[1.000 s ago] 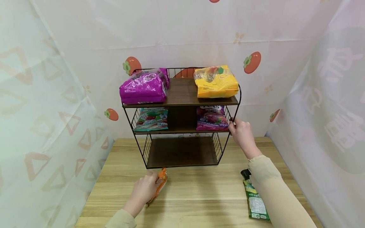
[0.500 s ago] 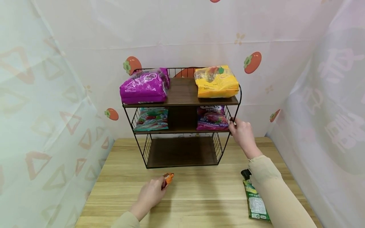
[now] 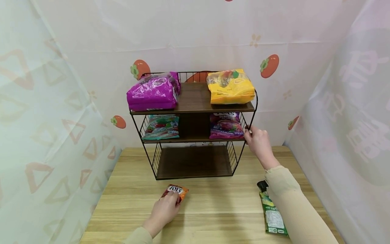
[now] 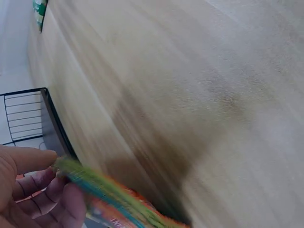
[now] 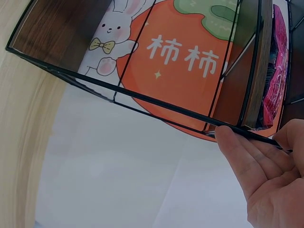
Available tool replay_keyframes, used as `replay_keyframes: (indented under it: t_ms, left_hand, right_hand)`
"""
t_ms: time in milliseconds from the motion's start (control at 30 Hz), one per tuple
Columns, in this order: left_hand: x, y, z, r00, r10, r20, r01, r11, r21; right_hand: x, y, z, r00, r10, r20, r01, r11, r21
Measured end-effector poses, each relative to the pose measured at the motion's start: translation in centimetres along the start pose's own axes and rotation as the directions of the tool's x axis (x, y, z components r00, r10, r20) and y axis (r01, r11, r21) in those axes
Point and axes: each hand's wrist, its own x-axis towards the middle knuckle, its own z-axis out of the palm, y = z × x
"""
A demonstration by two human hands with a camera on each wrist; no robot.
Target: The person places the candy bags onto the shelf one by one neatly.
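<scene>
My left hand [image 3: 165, 209] pinches an orange FOX'S candy bag [image 3: 183, 192] above the front of the table, before the rack. In the left wrist view, the bag's crimped edge [image 4: 107, 190] sits between thumb and fingers, and its face is mostly turned away. My right hand [image 3: 259, 142] grips the black wire side frame [image 5: 161, 104] of a three-tier rack [image 3: 195, 96] at middle-shelf height. The right wrist view shows thumb and fingers on that side wire. Beside this hand, a purple berries bag [image 3: 226, 127] stands on the middle shelf.
On top lie a purple bag [image 3: 153, 95] and a yellow bag [image 3: 231, 91]. A teal bag [image 3: 162, 128] occupies the middle shelf's left. A green bag [image 3: 274, 218] and a small black object [image 3: 262, 185] lie by the right forearm. Printed fabric walls [image 3: 344, 112] enclose the wooden table [image 3: 210, 217].
My left hand has shifted slightly right, turning the orange bag so its FOX'S label now faces the head camera. The right hand stays on the rack's side.
</scene>
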Motion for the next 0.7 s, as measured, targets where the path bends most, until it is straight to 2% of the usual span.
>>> replay_keyframes:
  t_ms: [200,400,533,700]
  left_hand:
    - [-0.2,-1.0,0.2,0.999,-0.02,0.029,0.021,0.999,-0.037]
    - [-0.5,-2.3,0.4,0.996,-0.089,0.017,0.09,0.996,-0.023]
    - [-0.6,-3.0,0.4,0.985,-0.166,0.054,0.168,0.985,-0.034]
    - [-0.7,-4.0,0.5,0.964,-0.255,0.07,0.258,0.966,-0.037]
  right_hand:
    - [0.0,0.0,0.0,1.0,-0.001,-0.001,0.001,1.0,0.01]
    - [0.0,0.0,0.0,1.0,-0.013,-0.011,0.013,1.0,-0.002]
    - [0.0,0.1,0.0,1.0,-0.017,-0.015,0.016,1.0,-0.015]
    - [0.0,0.1,0.0,1.0,-0.016,-0.016,0.015,0.999,-0.03]
